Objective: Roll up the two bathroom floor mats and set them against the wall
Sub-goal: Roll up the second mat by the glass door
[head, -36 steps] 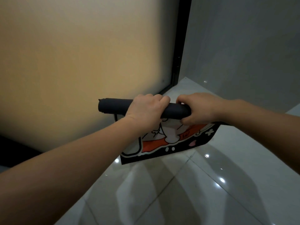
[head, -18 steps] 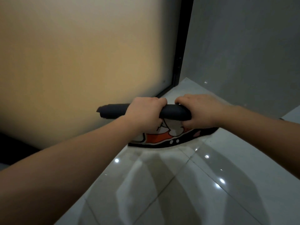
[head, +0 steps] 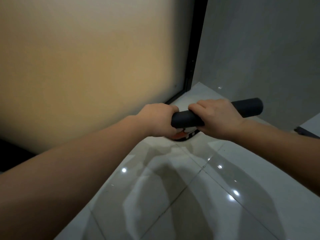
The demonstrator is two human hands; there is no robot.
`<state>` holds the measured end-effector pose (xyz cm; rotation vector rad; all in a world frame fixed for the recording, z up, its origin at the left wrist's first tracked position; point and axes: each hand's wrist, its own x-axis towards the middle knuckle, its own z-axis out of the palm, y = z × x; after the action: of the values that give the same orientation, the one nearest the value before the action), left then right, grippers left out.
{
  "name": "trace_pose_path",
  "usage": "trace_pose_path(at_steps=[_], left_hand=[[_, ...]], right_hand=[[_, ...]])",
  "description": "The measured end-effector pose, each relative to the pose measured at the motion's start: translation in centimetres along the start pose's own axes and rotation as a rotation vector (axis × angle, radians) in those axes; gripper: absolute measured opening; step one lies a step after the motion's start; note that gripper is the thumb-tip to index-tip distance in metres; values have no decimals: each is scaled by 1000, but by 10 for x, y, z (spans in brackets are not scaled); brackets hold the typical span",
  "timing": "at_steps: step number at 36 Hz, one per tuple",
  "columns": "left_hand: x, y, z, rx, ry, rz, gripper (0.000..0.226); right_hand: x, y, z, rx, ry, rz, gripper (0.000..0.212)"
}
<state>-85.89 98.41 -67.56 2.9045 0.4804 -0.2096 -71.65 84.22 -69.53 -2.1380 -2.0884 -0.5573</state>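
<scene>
A floor mat point(head: 247, 108), dark grey on the outside, is rolled into a tube that I hold level above the floor. My left hand point(head: 158, 121) grips its left end and my right hand point(head: 217, 116) grips its middle. The right end sticks out past my right hand. Only a small flap of the mat's printed side point(head: 181, 135), orange, white and black, hangs below the roll between my hands. A second mat is a dark strip point(head: 306, 133) on the floor at the right edge, mostly hidden.
A frosted glass panel point(head: 95, 66) in a black frame point(head: 195, 49) fills the left. A grey wall point(head: 268, 40) meets it at the corner. Glossy white floor tiles point(head: 173, 196) lie below my arms.
The hanging printed part of the mat has almost all been wound into the roll. Both hands have shifted right with the roll, whose right end now shows.
</scene>
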Motion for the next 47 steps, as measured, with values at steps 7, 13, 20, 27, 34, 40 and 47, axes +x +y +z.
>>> trace_pose_path(at_steps=[7,13,20,27,34,40,47], left_hand=[[-6,-2,23,286,337,131,32],[0,-4,23,174,264,90,44],[4,-5,6,-155,-110,-58,48],[3,-6,5,-100,-84,-28,31],[-3,-13,26,203,298,89,35],[2,-13,26,147,235,59,48],[0,-12,17,-252,-149,-41,51]], right_hand=[[17,2,-19,395,-607,236,45],[14,3,-16,245,-457,189,34],[2,4,-1,-21,-106,-59,31],[2,1,1,-15,-143,-52,41],[18,12,-13,332,-610,219,46],[13,11,-9,152,-460,166,37],[1,10,5,-92,-101,-91,31]])
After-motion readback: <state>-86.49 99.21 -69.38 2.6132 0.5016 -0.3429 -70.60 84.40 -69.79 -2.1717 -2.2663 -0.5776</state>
